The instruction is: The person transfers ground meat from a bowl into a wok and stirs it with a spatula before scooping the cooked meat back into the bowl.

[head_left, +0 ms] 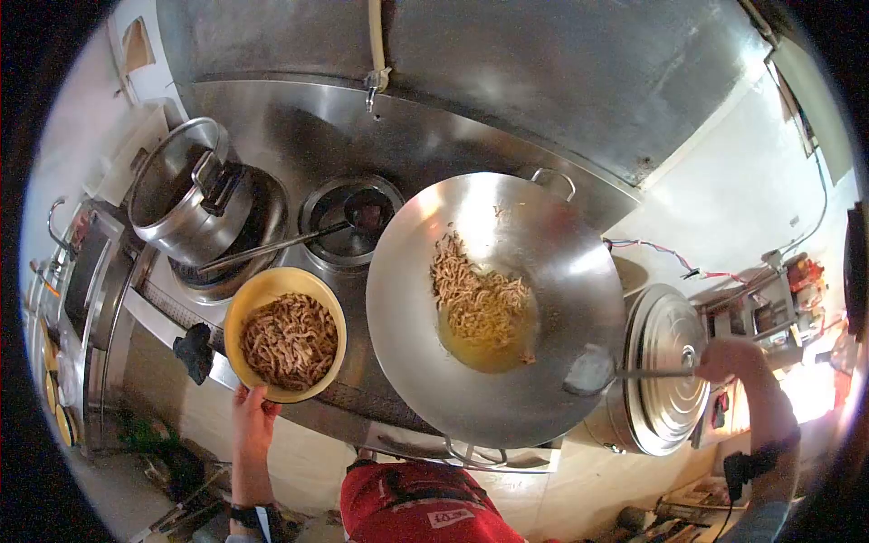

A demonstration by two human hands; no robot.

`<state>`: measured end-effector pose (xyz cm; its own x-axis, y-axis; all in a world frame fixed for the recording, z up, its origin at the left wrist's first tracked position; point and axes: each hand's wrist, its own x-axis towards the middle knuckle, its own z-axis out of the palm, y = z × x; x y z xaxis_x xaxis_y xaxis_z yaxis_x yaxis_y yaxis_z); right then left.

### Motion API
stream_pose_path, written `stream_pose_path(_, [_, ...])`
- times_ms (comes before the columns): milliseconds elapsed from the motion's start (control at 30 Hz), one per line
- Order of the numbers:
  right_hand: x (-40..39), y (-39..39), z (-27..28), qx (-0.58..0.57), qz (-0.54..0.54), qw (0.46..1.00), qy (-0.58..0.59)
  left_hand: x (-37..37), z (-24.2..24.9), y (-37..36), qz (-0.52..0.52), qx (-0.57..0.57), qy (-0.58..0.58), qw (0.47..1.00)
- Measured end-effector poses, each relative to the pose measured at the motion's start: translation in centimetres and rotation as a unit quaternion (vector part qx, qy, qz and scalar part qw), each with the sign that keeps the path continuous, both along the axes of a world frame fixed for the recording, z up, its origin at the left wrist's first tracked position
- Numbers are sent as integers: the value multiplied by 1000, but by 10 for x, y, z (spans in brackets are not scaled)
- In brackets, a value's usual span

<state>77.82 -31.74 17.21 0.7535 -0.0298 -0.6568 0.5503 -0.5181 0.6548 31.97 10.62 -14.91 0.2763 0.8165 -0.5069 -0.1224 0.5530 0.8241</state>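
A large steel wok (412, 344) holds shredded meat (480, 294) lying in yellowish oil. My right hand (724, 359) is closed round the handle of a wok spatula (590, 371), whose blade is over the right side of the wok. To the left of the wok is a yellow bowl (237, 339) filled with brown shredded meat (288, 342). My left hand (256, 409) grips the bowl at its lower rim, with the thumb on the edge and the other fingers partly hidden beneath it.
A steel pot (190, 204) stands at the back left. Between it and the wok, a ladle (281, 246) rests across a round pan (351, 240). A lidded steel pot (665, 362) is right of the wok. A tap (374, 86) hangs above the steel backsplash.
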Motion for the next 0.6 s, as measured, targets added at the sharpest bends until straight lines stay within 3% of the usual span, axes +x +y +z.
stream_pose_path(33, [-6,-7,-2,-12,-7,1000,23,-4,-18,3,4,-3,-2,1000])
stream_pose_path(100, [1,-53,-43,124,-110,984,68,-12,-60,4,3,-37,-36,999])
stream_pose_path(133, [-5,-70,-72,154,-38,986,55,-8,-76,1,-17,30,3,999])
stream_pose_path(167, [-11,-83,-101,183,33,982,42,-4,-80,-1,-13,28,1,1000])
stream_pose_path(233, [-37,-69,-147,201,-147,968,37,4,-88,-6,17,-92,13,995])
stream_pose_path(267, [-8,-153,-226,362,-291,880,101,3,-103,-8,22,-99,-50,994])
stream_pose_path(300, [19,-234,-302,481,-442,739,164,8,-107,-7,27,-102,-53,993])
stream_pose_path(333, [-10,-183,-294,370,-125,901,191,14,-109,-10,29,-104,-47,993])
stream_pose_path(367, [-45,-119,-277,223,219,943,118,18,-112,-13,30,-104,-41,993])
stream_pose_path(400, [-63,-86,-274,326,62,941,68,17,-126,-12,35,-106,-42,993])
stream_pose_path(433, [-73,-63,-275,418,-99,903,17,15,-144,-9,-19,-46,-45,998])
stream_pose_path(500, [-73,-28,-279,445,-85,891,26,16,-151,-7,-72,14,-45,996])
stream_pose_path(567, [-66,-3,-283,475,-69,877,30,32,-120,-4,-23,-124,-69,990])
stream_pose_path(600, [-62,6,-286,474,-64,878,9,31,-118,-3,-22,-123,-73,990])
